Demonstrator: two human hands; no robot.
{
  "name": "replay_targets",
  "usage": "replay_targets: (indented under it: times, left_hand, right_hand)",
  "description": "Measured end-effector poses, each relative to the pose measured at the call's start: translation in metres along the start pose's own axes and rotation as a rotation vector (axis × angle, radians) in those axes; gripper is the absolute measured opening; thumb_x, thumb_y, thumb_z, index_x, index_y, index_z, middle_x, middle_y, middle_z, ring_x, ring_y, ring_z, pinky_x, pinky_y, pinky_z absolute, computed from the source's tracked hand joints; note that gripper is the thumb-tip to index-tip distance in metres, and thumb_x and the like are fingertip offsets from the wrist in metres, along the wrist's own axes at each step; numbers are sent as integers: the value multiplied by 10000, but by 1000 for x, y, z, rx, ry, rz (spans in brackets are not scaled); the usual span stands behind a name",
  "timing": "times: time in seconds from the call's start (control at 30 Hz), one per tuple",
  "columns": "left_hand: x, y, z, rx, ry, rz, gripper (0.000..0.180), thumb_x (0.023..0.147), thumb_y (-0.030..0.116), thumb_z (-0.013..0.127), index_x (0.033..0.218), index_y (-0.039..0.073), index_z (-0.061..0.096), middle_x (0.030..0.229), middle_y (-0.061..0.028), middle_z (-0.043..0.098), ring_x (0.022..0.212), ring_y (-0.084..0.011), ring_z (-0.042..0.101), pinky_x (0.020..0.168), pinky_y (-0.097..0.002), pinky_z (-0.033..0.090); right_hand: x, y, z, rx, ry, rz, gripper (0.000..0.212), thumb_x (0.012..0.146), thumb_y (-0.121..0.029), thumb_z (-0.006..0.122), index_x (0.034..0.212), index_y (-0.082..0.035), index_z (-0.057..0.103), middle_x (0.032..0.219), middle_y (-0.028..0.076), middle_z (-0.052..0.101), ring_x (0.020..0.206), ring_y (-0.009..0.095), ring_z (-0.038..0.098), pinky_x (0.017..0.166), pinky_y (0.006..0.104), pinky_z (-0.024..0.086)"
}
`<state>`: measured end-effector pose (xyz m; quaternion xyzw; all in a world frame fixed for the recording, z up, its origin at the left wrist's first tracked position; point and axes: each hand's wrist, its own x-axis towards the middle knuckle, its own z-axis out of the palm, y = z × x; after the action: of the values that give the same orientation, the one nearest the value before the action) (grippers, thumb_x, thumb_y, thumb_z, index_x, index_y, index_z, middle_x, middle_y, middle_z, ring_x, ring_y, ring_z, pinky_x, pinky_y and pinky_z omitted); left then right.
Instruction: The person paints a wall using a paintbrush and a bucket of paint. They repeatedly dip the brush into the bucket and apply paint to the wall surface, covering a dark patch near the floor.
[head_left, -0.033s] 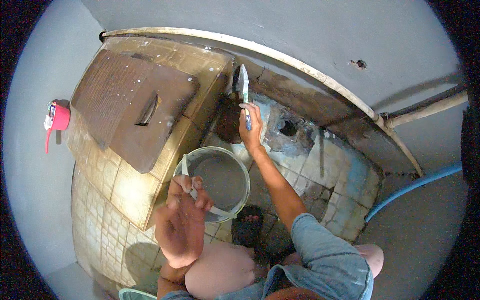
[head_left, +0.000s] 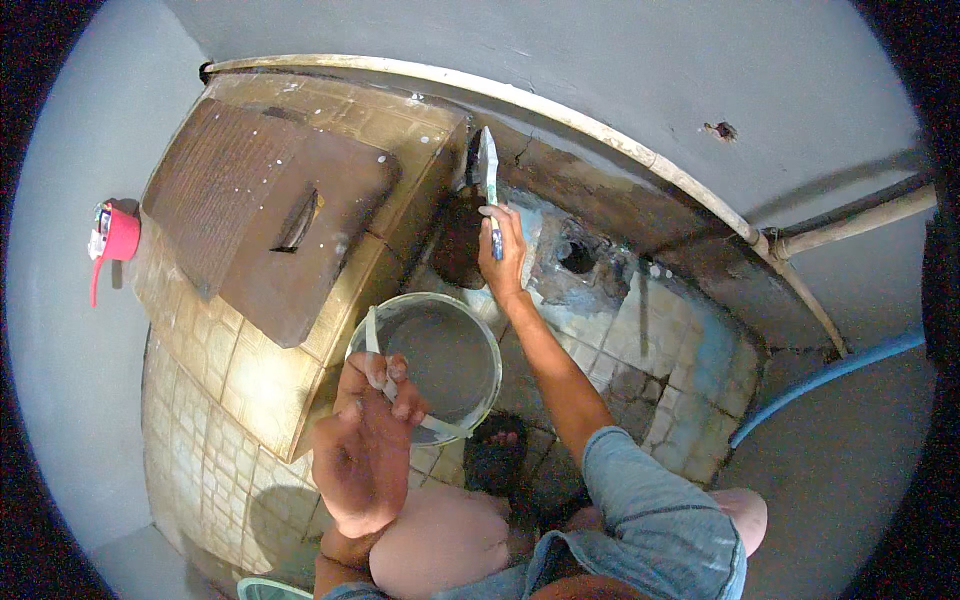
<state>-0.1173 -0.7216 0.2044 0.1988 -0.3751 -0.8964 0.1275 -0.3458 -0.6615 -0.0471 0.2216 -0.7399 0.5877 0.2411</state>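
My left hand is closed around the pale handle of a bucket, its palm turned up. Smooth grey contents lie inside the bucket. Farther forward, my right hand grips a flat hand tool with a pale blade and a blue-ended handle. The blade points away from me, near the tiled ledge's corner and the stained wall base; whether it touches them I cannot tell. Right of that hand, a dark round hole opens in a rough grey patch of floor.
A brown board with a slot lies on the tiled ledge at left. A pink dipper hangs on the left wall. A white pipe runs along the wall; a blue hose is at right. A green-rimmed container shows bottom left.
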Motion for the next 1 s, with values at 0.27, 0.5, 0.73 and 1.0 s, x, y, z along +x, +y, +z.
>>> replay_targets:
  times: [0.27, 0.5, 0.73, 1.0]
  left_hand:
    - [13, 4, -10, 59, -47, -29, 395, 790, 387, 568, 1033, 101, 444, 1065, -45, 428, 837, -145, 365, 802, -298, 309]
    - [18, 1, -12, 101, -37, -35, 409, 790, 410, 574, 1027, 104, 442, 1064, -44, 423, 828, -147, 359, 801, -306, 306]
    - [20, 0, -11, 110, -76, -75, 424, 783, 417, 585, 1025, 100, 441, 1061, -47, 423, 821, -148, 360, 786, -309, 305]
    - [18, 0, -16, 95, -73, -102, 437, 785, 428, 590, 1037, 102, 446, 1077, -53, 436, 817, -145, 367, 785, -301, 308]
  right_hand:
    - [22, 14, 17, 8, -15, -40, 165, 903, -19, 568, 1063, -44, 600, 1051, 188, 590, 993, 371, 591, 857, 381, 475]
    - [22, 25, 28, -13, -19, -13, 157, 894, -15, 573, 1043, -42, 615, 1046, 181, 597, 1008, 370, 588, 866, 389, 469]
    - [24, 33, 19, -7, 20, -43, 260, 849, 38, 586, 1081, -74, 618, 1084, 187, 580, 977, 371, 590, 847, 401, 482]
    - [-10, 13, -17, -81, 57, 16, 185, 883, -2, 562, 1050, -48, 628, 1060, 176, 582, 1011, 330, 584, 873, 383, 463]
